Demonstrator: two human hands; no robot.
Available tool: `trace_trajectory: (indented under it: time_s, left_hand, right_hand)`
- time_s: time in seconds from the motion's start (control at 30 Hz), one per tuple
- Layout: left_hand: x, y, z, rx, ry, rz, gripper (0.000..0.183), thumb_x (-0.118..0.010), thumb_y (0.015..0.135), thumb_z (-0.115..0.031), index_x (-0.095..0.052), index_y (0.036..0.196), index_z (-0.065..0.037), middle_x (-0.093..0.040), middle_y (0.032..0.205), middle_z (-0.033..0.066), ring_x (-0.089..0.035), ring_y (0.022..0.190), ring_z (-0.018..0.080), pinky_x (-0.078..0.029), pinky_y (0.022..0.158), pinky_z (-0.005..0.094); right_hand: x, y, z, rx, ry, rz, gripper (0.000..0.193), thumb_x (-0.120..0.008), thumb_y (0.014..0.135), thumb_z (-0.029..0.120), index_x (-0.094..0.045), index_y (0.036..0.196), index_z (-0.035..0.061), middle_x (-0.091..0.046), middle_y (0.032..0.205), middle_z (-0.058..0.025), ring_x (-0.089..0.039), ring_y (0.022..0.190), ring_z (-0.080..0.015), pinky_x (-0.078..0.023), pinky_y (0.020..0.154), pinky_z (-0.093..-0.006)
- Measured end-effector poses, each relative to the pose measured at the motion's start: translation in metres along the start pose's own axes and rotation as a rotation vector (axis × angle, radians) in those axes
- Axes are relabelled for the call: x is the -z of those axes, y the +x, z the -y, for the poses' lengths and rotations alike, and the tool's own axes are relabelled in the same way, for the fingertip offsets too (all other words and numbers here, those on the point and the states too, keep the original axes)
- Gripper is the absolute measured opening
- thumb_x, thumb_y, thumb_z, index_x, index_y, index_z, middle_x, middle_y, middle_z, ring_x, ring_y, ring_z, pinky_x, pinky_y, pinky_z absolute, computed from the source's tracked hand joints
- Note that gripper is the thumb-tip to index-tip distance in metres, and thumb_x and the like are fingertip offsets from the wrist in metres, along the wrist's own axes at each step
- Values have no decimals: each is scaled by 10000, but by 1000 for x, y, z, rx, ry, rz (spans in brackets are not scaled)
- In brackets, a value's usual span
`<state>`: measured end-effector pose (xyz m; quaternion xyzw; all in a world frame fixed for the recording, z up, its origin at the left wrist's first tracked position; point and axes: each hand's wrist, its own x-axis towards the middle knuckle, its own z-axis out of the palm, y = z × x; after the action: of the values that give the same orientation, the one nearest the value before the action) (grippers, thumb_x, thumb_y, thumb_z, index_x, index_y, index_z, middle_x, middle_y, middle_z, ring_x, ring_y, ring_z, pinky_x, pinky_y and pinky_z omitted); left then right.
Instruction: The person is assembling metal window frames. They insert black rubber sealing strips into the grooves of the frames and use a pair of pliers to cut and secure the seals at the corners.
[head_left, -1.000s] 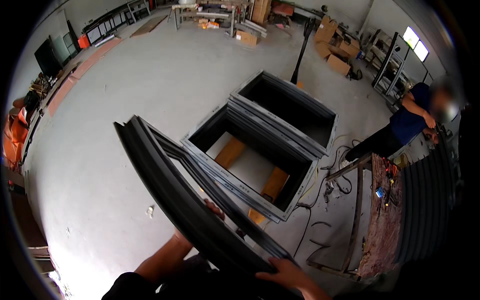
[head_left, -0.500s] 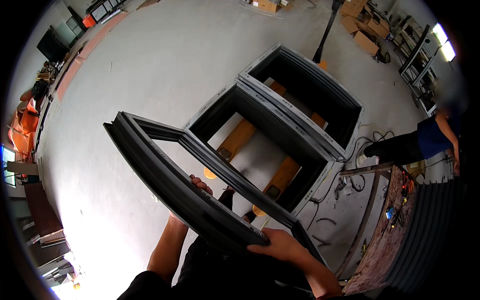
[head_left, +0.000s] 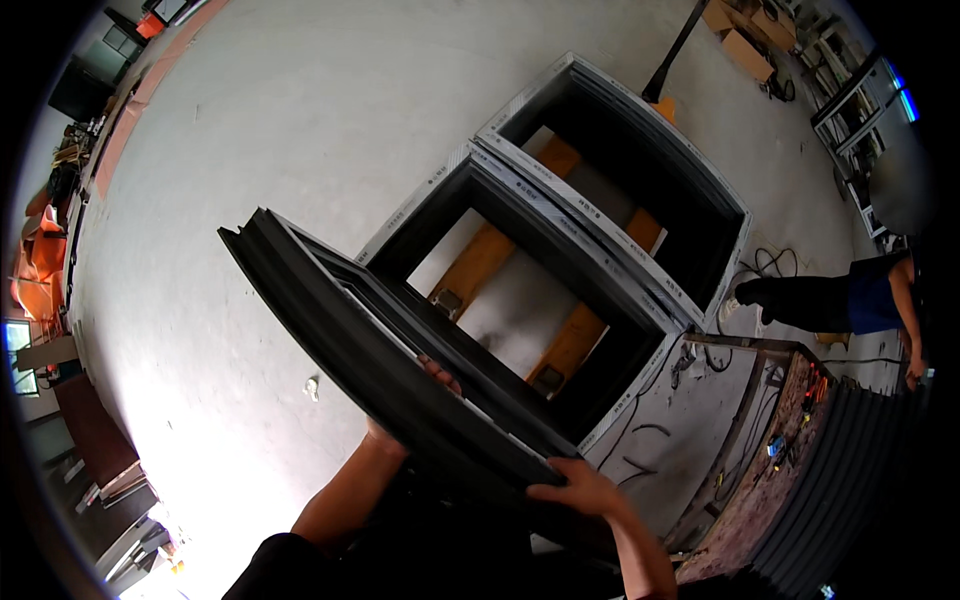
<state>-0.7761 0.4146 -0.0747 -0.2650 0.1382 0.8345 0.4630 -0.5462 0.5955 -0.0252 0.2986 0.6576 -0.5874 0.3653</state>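
Note:
Both my hands hold a dark window sash [head_left: 335,345], tilted over the near edge of a larger window frame [head_left: 420,212]. My left hand [head_left: 440,376] comes from beneath the sash's near rail; its fingertips curl over the inner edge, and the rail hides the palm. Farther right on that rail, my right hand [head_left: 582,488] is closed with the thumb on top. Pale printed film strips cover the rims of the larger frame and of a second window frame [head_left: 618,228] beside it. Orange bars [head_left: 475,268] show through both openings.
To the right stands a worn bench [head_left: 745,510] with small tools, next to dark ribbed profiles [head_left: 835,480]. Black cables [head_left: 768,262] lie near another person [head_left: 880,295]. A dark pole [head_left: 675,50] rises behind the frames. Cardboard boxes [head_left: 750,50] lie at far right.
The sash has tipped steeper and shifted slightly right toward the larger frame, so its opening looks much narrower. Both hands have moved right with it, still gripping.

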Motion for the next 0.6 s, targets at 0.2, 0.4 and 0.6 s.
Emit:
trace_trajectory:
  time_s: [0.2, 0.4, 0.6]
  left_hand:
    - [-40, 43, 20, 45, -19, -85, 350, -464, 913, -310, -625, 1034, -24, -641, 1025, 129, -597, 1013, 282, -421, 1002, 439]
    - [-63, 141, 38, 148, 88, -121, 443, -467, 900, -407, -603, 1106, -40, -613, 1096, 169, -559, 1055, 325, -397, 1000, 476]
    - [-74, 288, 83, 118, 104, -141, 526, -372, 951, -426, -485, 1296, -45, -495, 1325, 151, -482, 1183, 326, -338, 1056, 479]
  right_hand:
    - [54, 1, 6, -34, -32, -147, 700, -658, 763, 576, -599, 1117, -25, -629, 1027, -204, -604, 965, -330, -461, 842, -390]
    - [79, -9, 23, 344, -559, -997, 528, -674, 796, 414, -588, 1083, -22, -571, 1082, -219, -538, 1004, -384, -430, 852, -452]
    - [150, 68, -9, 158, -765, -1310, 534, -749, 656, 183, -518, 1102, 2, -569, 996, -191, -550, 930, -380, -440, 796, -457]
